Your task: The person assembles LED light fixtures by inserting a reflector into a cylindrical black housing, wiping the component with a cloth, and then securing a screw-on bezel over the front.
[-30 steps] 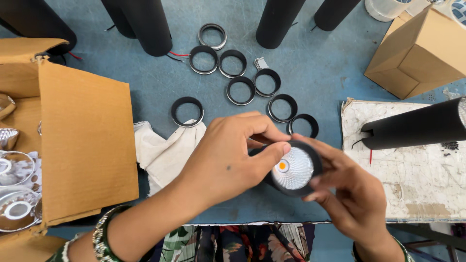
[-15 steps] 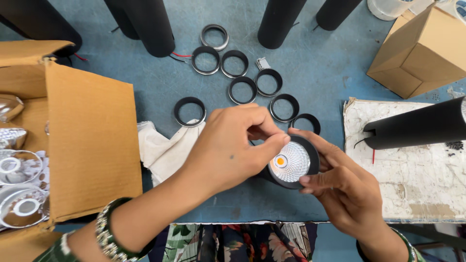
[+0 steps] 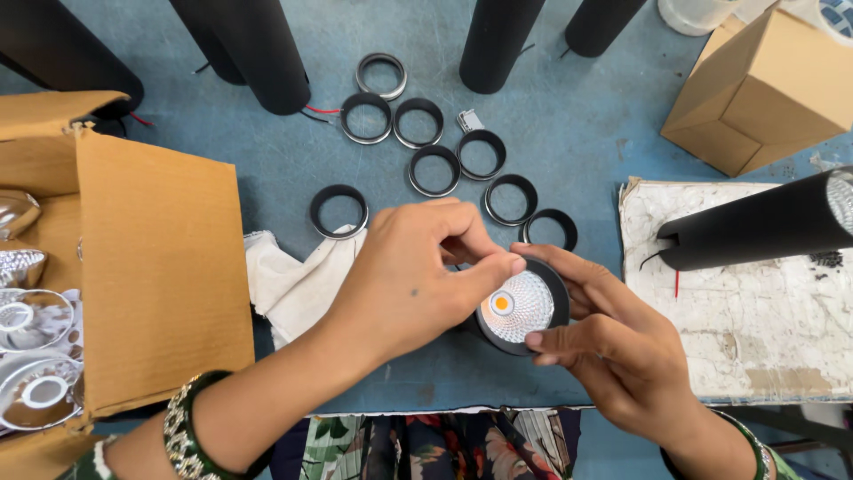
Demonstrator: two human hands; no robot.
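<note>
A round black lamp housing with a faceted silver reflector and an orange centre [image 3: 522, 306] sits between both hands above the blue table [image 3: 569, 133]. My right hand [image 3: 613, 347] cups it from the right and below, thumb on its front rim. My left hand [image 3: 413, 276] reaches over from the left, with thumb and fingertips pinching the housing's upper left rim.
Several black rings [image 3: 434, 169] lie scattered on the table behind the hands, beside a white cloth [image 3: 293, 280]. Black cylinders [image 3: 253, 49] stand at the far edge; another [image 3: 755, 222] lies on a white board. An open carton [image 3: 133, 267] of reflectors is left, a shut box [image 3: 769, 89] right.
The lamp housing and both hands have shifted slightly down and right. The left fingers keep working at its rim.
</note>
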